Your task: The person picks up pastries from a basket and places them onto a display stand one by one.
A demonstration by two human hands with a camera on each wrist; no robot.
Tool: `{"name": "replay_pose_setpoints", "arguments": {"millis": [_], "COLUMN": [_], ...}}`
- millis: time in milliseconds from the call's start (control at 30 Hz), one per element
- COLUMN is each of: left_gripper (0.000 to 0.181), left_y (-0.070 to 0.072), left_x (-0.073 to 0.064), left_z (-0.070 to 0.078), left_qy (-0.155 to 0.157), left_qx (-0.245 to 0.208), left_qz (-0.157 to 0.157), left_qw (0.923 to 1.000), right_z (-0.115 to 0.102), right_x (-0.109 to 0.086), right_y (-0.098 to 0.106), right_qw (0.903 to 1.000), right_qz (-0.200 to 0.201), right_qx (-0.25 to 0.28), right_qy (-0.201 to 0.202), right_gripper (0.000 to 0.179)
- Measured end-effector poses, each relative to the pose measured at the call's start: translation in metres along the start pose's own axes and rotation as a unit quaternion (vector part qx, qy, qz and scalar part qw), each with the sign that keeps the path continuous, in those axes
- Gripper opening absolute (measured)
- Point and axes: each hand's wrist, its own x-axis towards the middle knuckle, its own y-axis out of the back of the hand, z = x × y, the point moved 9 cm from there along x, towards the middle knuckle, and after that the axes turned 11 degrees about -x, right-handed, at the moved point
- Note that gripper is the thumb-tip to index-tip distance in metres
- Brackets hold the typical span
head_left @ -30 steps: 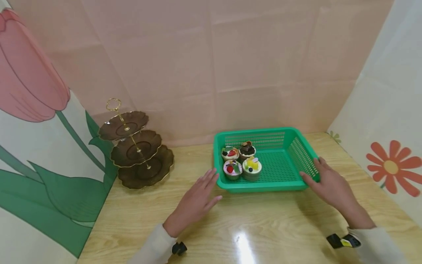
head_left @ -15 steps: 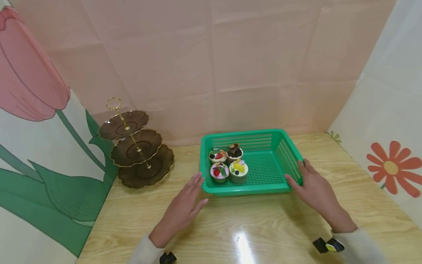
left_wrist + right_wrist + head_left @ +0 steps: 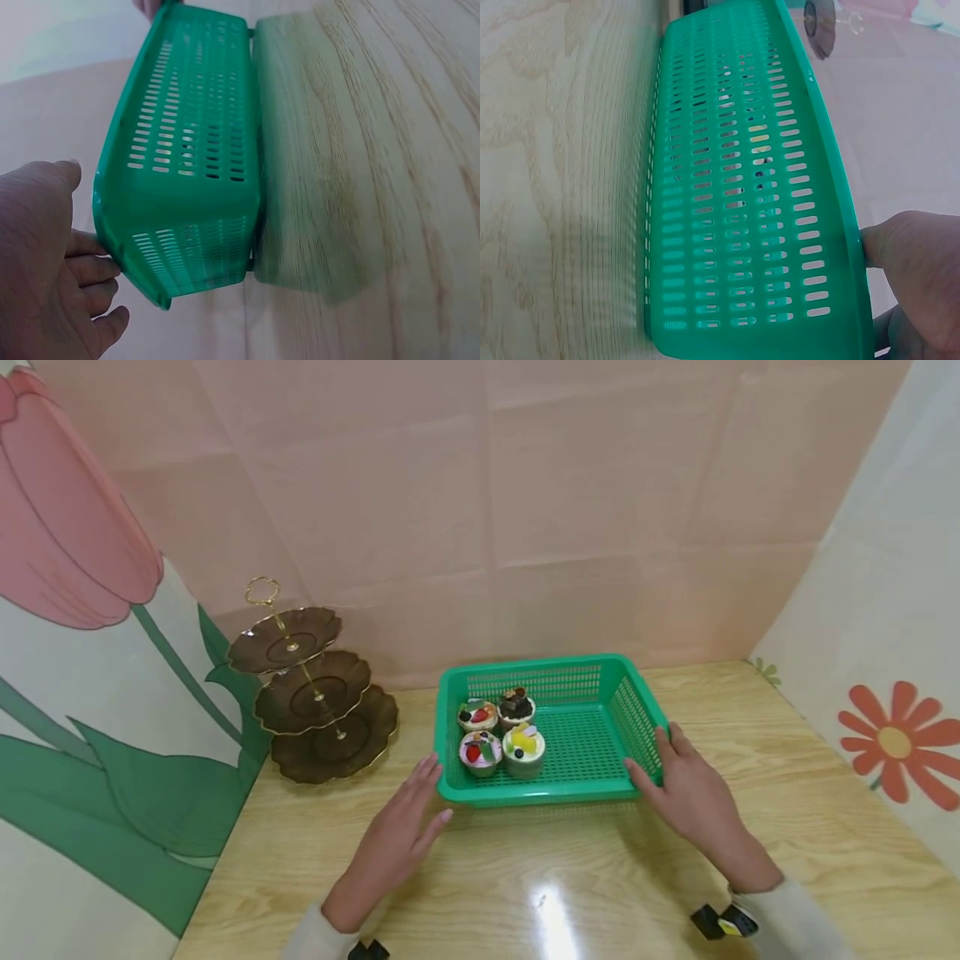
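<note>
A green plastic basket (image 3: 573,752) sits on the table, holding cupcakes at its left end. They include one with yellow fruit (image 3: 524,742), a dark chocolate one (image 3: 516,703), a pinkish one with a red berry (image 3: 481,750) and a strawberry one (image 3: 478,714). My right hand (image 3: 693,793) holds the basket's right front corner, thumb over the rim and fingers along the outer side. My left hand (image 3: 393,835) has its fingers extended against the left front corner, with the thumb apart from the basket. In the left wrist view, fingertips (image 3: 90,266) meet the rim.
A three-tier brown cake stand (image 3: 318,697) with gold edges and a ring handle stands at the back left. A pink backdrop (image 3: 487,527) hangs behind the wooden table (image 3: 480,885). Flower-printed panels (image 3: 892,610) flank it.
The basket, with its cupcakes, has slid left toward the cake stand. Both hands have moved left along with it, keeping their places at its corners.
</note>
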Motion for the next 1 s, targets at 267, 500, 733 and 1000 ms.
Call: {"name": "replay_pose_setpoints", "arguments": {"millis": [267,500,733,1000], "left_gripper": [0.063,0.061,0.061,0.057], "left_y": [0.0003,-0.0004,0.0018,0.0057], "left_x": [0.0006,0.0001,-0.0004,0.0027], "left_z": [0.0009,0.0017,0.0033,0.0025], "left_qy": [0.013,0.018,0.016,0.035], "left_qx": [-0.005,-0.01,-0.017,-0.022], "left_qz": [0.015,0.025,0.041,0.045], "left_qw": [0.9998,0.9995,0.9989,0.9981], "right_z": [0.001,0.0004,-0.0012,0.0004], "right_x": [-0.0003,0.0007,0.0005,-0.0003], "right_y": [0.0015,0.0036,0.0072,0.0056], "right_qw": [1.0,0.9999,0.9999,0.9999], "right_qz": [-0.004,-0.003,0.012,0.01], "right_qx": [-0.001,-0.009,-0.01,-0.01], "right_qy": [-0.008,-0.005,-0.001,-0.001], "right_gripper": [0.081,0.08,0.079,0.08]}}
